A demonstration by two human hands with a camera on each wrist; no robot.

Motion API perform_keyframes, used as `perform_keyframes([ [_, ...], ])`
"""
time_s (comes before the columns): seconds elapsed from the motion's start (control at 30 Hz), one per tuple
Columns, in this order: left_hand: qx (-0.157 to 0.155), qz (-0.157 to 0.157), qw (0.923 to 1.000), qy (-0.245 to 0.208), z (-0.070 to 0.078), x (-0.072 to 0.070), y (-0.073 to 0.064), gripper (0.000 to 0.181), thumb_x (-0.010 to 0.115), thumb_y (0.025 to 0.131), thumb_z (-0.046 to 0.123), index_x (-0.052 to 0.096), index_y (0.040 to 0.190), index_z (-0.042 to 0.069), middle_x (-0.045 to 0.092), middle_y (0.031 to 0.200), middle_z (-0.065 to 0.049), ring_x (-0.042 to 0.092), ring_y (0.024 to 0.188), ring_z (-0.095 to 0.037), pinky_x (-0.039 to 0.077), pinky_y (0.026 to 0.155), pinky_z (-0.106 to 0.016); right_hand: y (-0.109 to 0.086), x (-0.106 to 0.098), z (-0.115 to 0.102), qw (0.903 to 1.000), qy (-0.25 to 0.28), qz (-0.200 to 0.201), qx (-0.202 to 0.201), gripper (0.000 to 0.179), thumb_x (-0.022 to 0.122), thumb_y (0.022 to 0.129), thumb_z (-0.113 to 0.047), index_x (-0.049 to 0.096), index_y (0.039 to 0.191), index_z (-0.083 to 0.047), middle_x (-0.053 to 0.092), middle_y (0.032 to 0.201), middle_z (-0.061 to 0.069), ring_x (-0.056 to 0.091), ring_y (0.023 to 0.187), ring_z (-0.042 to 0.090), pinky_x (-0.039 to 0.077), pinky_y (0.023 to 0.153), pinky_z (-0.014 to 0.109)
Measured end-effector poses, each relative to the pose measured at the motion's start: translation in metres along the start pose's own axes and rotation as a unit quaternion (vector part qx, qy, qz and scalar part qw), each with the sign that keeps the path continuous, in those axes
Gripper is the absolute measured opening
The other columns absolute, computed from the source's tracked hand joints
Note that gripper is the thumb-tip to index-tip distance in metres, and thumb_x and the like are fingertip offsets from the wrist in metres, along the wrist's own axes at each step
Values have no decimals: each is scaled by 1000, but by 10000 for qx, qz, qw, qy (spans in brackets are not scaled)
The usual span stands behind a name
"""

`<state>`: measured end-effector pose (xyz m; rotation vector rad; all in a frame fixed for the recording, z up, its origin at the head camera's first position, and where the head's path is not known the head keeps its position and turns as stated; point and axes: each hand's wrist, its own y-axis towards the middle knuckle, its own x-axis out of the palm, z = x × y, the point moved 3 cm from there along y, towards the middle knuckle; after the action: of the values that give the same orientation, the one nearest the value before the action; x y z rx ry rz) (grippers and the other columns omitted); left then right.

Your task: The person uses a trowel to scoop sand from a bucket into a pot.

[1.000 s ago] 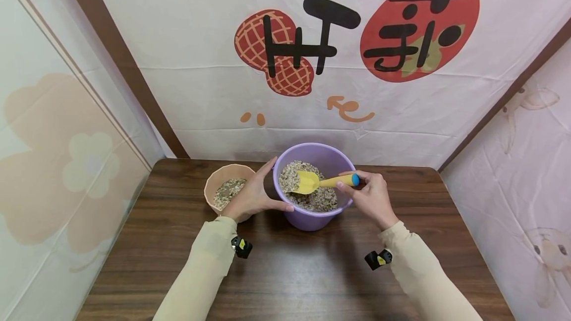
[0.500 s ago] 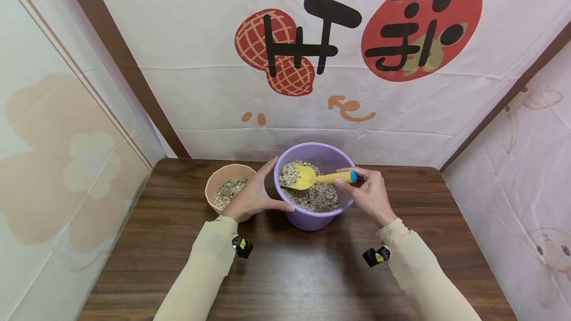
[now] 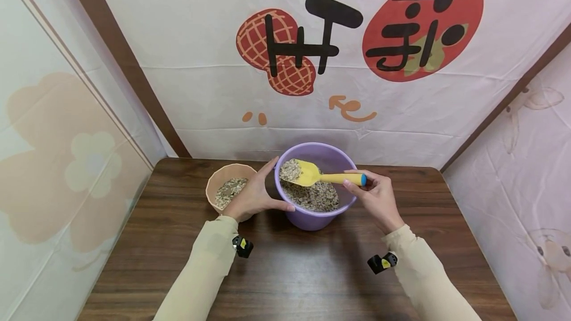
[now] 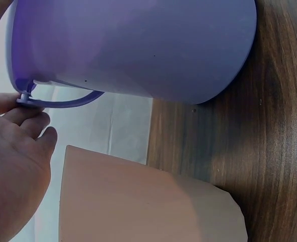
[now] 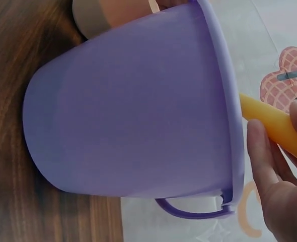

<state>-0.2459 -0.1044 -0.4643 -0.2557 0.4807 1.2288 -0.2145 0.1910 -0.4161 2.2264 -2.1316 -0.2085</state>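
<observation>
A purple bucket [image 3: 308, 219] stands on the table, holding a flaky, grain-like mix [image 3: 317, 199]. My left hand [image 3: 254, 194] holds the bucket by its left rim, thumb at the front edge. In the left wrist view, its fingers [image 4: 33, 123] are beside the hinge of the bucket's handle [image 4: 70, 103]. My right hand [image 3: 376, 197] pinches the handle of a yellow scoop [image 3: 308, 173] with a blue end. The scoop lies level above the mix inside the bucket, its blade heaped with flakes [image 3: 290, 170]. From the right wrist, the bucket's wall hides the blade.
A peach faceted bowl [image 3: 214, 180] stands left of the bucket, partly behind my left hand, with some of the same mix in it. Behind the wooden table [image 3: 308, 276] hangs a printed white cloth [image 3: 200, 103].
The scoop has come up out of the mix with flakes on its blade. My right hand has shifted slightly right and its wrist has turned. The left hand and bucket stay put.
</observation>
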Motion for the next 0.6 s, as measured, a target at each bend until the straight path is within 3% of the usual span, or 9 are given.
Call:
perform_keyframes([
  [0.2, -15, -9, 10000, 18, 1, 0, 0, 142, 100, 49, 54, 20, 163, 27, 22, 166, 1, 19, 151, -17, 19, 122, -46, -6, -9, 2, 9984, 558, 100, 26, 45, 75, 92, -4, 59, 128, 18, 73, 104, 9, 75, 89, 20, 57, 88, 32],
  [0.43, -115, -35, 9999, -69, 2, -1, -1, 142, 100, 48, 55, 20, 163, 29, 21, 167, 2, 18, 151, -16, 18, 122, -47, -12, -18, -1, 9970, 770, 104, -41, 48, 74, 93, -3, 54, 128, 23, 72, 107, 10, 75, 90, 20, 58, 88, 33],
  [0.6, -135, -40, 9998, -145, 3, 0, -1, 143, 101, 48, 53, 20, 163, 28, 21, 166, 3, 18, 151, -15, 17, 122, -46, -15, -26, -3, 9974, 698, 120, -130, 40, 73, 93, -2, 60, 125, 17, 73, 108, 9, 75, 90, 22, 58, 88, 34],
])
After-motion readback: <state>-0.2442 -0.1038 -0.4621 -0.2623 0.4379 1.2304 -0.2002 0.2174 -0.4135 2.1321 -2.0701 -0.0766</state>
